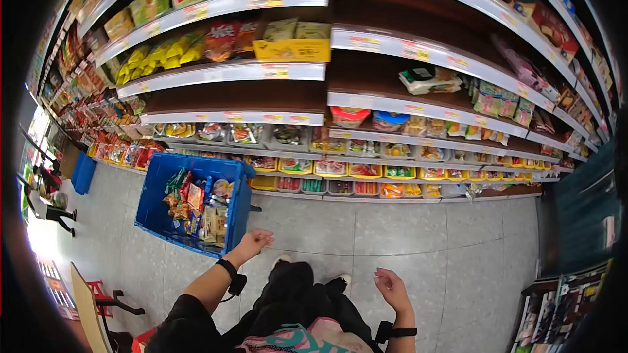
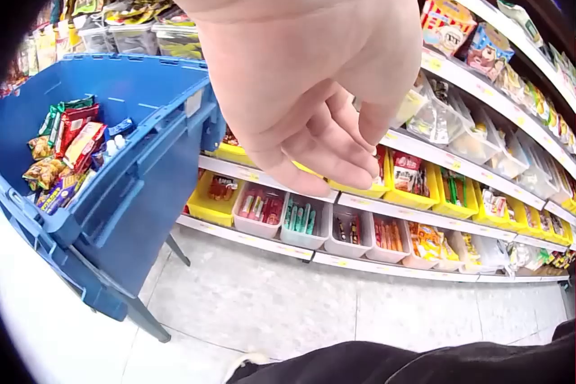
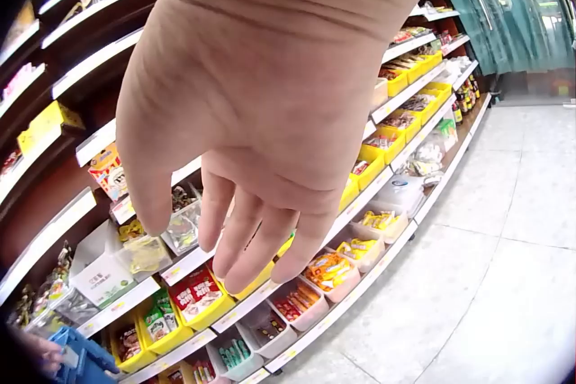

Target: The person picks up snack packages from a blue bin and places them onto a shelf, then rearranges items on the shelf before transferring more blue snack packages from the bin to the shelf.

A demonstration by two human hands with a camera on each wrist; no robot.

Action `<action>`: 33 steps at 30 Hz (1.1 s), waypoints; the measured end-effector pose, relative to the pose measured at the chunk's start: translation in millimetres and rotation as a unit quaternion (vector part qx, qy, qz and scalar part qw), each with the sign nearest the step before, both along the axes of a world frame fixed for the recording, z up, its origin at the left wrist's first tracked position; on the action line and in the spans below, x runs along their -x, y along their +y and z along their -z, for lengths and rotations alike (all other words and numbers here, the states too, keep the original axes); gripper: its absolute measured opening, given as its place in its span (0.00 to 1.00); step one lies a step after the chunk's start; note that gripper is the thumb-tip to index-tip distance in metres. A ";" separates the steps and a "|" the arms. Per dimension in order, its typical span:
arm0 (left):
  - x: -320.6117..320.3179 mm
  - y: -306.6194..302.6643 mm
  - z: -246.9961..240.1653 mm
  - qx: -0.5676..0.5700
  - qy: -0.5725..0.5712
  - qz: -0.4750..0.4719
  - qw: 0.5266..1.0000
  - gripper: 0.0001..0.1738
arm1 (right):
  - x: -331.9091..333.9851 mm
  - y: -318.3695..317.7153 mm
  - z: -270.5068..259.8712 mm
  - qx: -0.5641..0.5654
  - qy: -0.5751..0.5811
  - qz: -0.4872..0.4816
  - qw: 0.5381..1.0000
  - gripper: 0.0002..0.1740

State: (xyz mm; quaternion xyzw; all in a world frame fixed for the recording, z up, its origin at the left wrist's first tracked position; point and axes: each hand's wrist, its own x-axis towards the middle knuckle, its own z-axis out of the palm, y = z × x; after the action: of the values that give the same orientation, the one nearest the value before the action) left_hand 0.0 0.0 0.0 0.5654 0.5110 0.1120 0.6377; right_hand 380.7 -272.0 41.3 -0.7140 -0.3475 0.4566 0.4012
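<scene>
My left hand (image 1: pixel 256 242) hangs just right of a blue crate (image 1: pixel 245 212), holding nothing, its fingers loosely curled in the left wrist view. Packaged snacks (image 1: pixel 195 197) in several colours lie heaped inside the crate, which stands on legs, as the left wrist view shows. Farther right, over the grey floor, my right hand (image 1: pixel 391 284) is empty too; its fingers (image 3: pixel 243 231) hang relaxed in the right wrist view. Both hands are apart from the shelves. Closest ahead of them are low bins of small packaged sweets (image 1: pixel 365 170).
Snack shelves (image 1: pixel 222 75) rise in front, with a yellow display box (image 1: pixel 293 50) at upper left. A second blue crate (image 1: pixel 83 173) stands on the floor at far left, near a person (image 1: pixel 59 216). Glass doors (image 3: pixel 504 15) are at right, and a board (image 1: pixel 88 307) at lower left.
</scene>
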 end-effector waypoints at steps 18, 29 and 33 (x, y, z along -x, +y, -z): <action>236.7 96.5 -1.2 -0.042 -0.055 -0.085 0.994 0.14 | 319.0 212.3 -52.2 -0.051 0.056 -0.188 0.979 0.21; 316.0 73.8 20.3 -0.058 -0.011 -0.088 0.994 0.13 | 309.8 147.0 18.3 -0.042 0.020 -0.088 0.995 0.14; 332.9 92.8 -2.6 -0.111 0.121 0.010 0.986 0.13 | 328.5 102.6 34.1 -0.039 0.042 -0.017 0.998 0.14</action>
State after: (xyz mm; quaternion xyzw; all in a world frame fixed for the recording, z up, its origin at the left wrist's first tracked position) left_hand -332.9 92.8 2.6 0.6473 0.5627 0.0925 0.5057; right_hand 52.2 -169.4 7.1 -0.6722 -0.3600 0.4792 0.4347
